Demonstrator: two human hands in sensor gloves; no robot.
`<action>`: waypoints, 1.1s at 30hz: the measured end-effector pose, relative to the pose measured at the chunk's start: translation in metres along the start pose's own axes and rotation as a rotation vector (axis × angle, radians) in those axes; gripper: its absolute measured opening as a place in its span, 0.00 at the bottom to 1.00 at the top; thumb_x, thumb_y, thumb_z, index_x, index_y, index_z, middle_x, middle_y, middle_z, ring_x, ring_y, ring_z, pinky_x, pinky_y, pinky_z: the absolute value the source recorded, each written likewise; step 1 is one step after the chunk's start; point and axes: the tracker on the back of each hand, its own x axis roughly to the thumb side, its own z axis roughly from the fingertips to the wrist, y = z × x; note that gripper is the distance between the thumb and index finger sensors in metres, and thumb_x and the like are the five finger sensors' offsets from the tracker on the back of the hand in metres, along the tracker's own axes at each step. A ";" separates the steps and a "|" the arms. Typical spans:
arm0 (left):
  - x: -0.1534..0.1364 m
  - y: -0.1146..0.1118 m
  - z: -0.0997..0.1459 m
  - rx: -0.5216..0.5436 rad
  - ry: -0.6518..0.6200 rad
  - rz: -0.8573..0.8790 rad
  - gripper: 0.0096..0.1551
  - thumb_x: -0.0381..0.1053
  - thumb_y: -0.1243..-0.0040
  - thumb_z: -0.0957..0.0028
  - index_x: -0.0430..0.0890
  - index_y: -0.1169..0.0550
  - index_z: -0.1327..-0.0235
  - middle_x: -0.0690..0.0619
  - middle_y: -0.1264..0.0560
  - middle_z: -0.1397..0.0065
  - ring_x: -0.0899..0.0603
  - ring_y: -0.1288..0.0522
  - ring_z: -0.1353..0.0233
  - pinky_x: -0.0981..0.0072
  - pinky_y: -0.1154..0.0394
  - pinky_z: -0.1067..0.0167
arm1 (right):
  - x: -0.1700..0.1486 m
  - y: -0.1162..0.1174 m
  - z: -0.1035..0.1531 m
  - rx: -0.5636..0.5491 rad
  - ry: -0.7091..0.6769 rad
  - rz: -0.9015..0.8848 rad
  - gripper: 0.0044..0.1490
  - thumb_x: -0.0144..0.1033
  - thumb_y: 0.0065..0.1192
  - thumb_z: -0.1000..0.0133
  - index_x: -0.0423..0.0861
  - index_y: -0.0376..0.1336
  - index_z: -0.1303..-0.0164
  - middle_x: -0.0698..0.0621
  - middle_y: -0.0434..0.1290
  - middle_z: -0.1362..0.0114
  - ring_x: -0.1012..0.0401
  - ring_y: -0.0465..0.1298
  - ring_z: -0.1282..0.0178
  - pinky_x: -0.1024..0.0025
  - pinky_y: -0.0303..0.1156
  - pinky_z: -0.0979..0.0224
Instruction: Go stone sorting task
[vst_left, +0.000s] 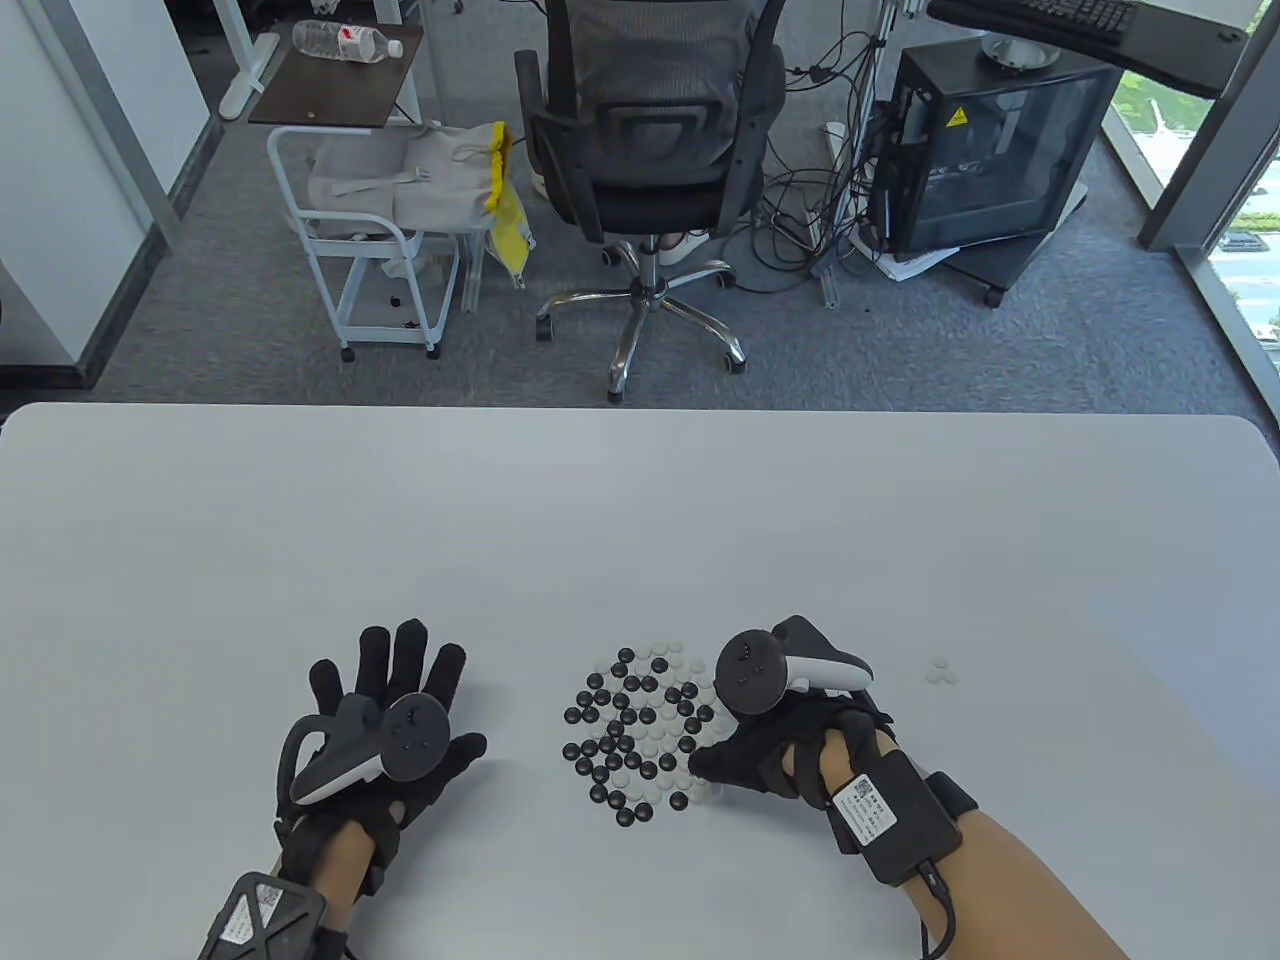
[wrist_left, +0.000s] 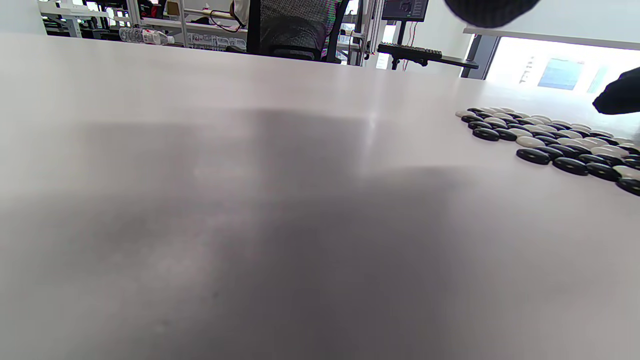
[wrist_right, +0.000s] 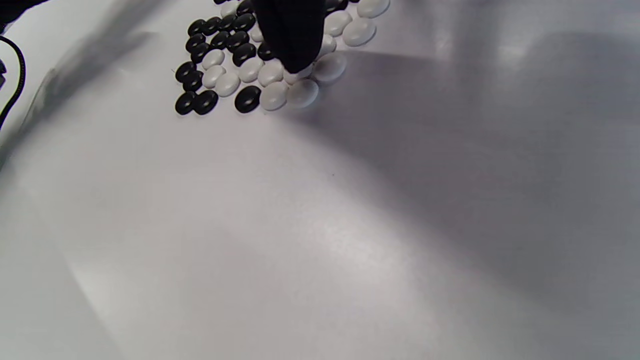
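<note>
A flat pile of black and white Go stones (vst_left: 640, 735) lies on the white table (vst_left: 640, 520), near its front edge. My right hand (vst_left: 705, 765) reaches into the pile's right side, fingers curled down and bunched. In the right wrist view its fingertips (wrist_right: 292, 40) close on a white stone (wrist_right: 300, 76) among other white ones. A few separate white stones (vst_left: 940, 672) lie to the right of that hand. My left hand (vst_left: 400, 690) rests flat on the table left of the pile, fingers spread, holding nothing. The left wrist view shows the pile (wrist_left: 555, 145) from the side.
An office chair (vst_left: 650, 150), a white cart (vst_left: 370, 230) and a computer case (vst_left: 990, 150) stand on the floor beyond the table's far edge. Wide bare tabletop stretches behind and to both sides of the pile.
</note>
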 end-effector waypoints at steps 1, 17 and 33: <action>0.000 0.000 0.000 0.000 0.000 0.000 0.53 0.70 0.62 0.41 0.48 0.66 0.15 0.37 0.81 0.19 0.27 0.82 0.25 0.16 0.78 0.45 | -0.003 0.001 0.000 0.000 0.010 0.003 0.44 0.56 0.39 0.37 0.41 0.64 0.20 0.26 0.29 0.15 0.27 0.22 0.25 0.13 0.27 0.35; -0.001 0.001 0.001 0.008 -0.001 0.006 0.53 0.70 0.62 0.41 0.48 0.66 0.15 0.37 0.81 0.19 0.27 0.82 0.25 0.16 0.78 0.45 | -0.128 -0.038 0.050 -0.241 0.519 -0.171 0.45 0.56 0.38 0.37 0.40 0.64 0.20 0.25 0.30 0.15 0.26 0.22 0.25 0.13 0.25 0.36; -0.002 0.001 0.001 -0.002 0.006 0.014 0.53 0.70 0.62 0.41 0.48 0.67 0.16 0.37 0.81 0.19 0.27 0.82 0.25 0.16 0.78 0.45 | -0.167 -0.035 0.076 -0.315 0.657 -0.240 0.45 0.56 0.38 0.37 0.39 0.62 0.18 0.25 0.29 0.15 0.26 0.22 0.25 0.13 0.25 0.37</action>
